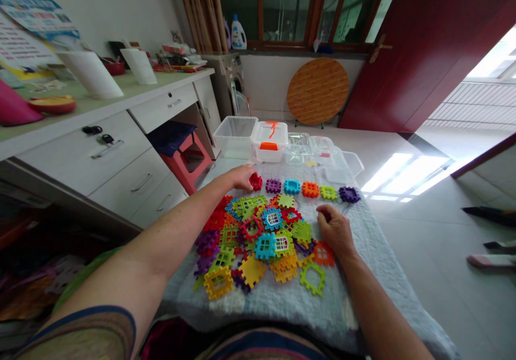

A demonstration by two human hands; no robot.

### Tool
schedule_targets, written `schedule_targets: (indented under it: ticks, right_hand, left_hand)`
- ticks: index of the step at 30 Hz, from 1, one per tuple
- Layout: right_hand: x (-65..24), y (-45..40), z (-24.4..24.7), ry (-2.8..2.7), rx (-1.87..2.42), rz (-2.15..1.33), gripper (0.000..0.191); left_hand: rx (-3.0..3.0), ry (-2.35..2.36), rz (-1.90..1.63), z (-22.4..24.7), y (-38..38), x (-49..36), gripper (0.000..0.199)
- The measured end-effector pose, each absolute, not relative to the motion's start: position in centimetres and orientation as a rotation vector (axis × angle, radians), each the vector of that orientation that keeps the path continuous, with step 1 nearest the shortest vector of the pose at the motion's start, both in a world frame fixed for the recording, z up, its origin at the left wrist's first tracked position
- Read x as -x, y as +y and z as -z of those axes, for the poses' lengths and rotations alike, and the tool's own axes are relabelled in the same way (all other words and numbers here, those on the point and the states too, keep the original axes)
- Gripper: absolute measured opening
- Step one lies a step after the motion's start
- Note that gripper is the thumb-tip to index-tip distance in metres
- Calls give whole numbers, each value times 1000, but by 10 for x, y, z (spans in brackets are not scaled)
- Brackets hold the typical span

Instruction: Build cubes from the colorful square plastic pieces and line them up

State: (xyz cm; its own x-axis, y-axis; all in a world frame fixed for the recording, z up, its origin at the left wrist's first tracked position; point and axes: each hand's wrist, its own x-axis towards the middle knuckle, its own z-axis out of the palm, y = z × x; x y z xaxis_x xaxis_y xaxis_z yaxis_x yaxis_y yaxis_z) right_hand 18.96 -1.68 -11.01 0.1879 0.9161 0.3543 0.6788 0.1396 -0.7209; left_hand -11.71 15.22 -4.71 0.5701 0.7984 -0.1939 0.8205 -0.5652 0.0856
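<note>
My left hand (pixel 243 177) reaches to the left end of a row of plastic building pieces, its fingers closed on a red interlocking block (pixel 255 181). To the right in that row sit a purple block (pixel 273 186), a blue block (pixel 292 186), an orange block (pixel 310 189), a lime green block (pixel 328 192) and a dark purple block (pixel 349 194). My right hand (pixel 335 228) rests on the cloth with curled fingers, and nothing shows in it. Between my arms lies a heap of notched panels, among them a yellow panel (pixel 252 271) and a green frame (pixel 313 278).
Behind the row stand an open clear bin (pixel 236 139), a lidded box with orange latches (pixel 271 148) and several clear containers (pixel 298 148). A blue-grey cloth (pixel 387 295) covers the table. At left are a drawer desk (pixel 108 161) and a pink stool (pixel 187 158).
</note>
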Motion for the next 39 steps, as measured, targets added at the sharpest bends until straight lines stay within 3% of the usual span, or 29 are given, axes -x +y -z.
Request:
schedule_targets:
  ticks: [5, 11, 21, 24, 28, 30, 39]
  right_hand:
    - [-190, -17, 111, -1576, 1606, -333, 20]
    - [-190, -18, 111, -1571, 1607, -339, 20]
    - [-190, -19, 111, -1564, 1606, -349, 19]
    - [-190, -18, 111, -1557, 1611, -356, 20]
    - [-190, -18, 111, -1541, 1608, -374, 21]
    - [-190, -18, 112, -1537, 1612, -377, 21]
    - [-192, -17, 113, -1566, 1604, -369, 22]
  left_hand:
    - [-2613, 1355, 236, 51, 154, 114, 56]
    - [-2575, 1359, 263, 54, 154, 111, 41]
    - [-2530, 1375, 244, 58, 157, 110, 39]
    - [-2520, 1371, 236, 58, 157, 111, 48]
    - [-2483, 1365, 119, 51, 153, 125, 81]
    - [-2451, 1371, 11, 42, 147, 142, 87]
    - [-2246, 1439, 72, 26, 80, 232, 51]
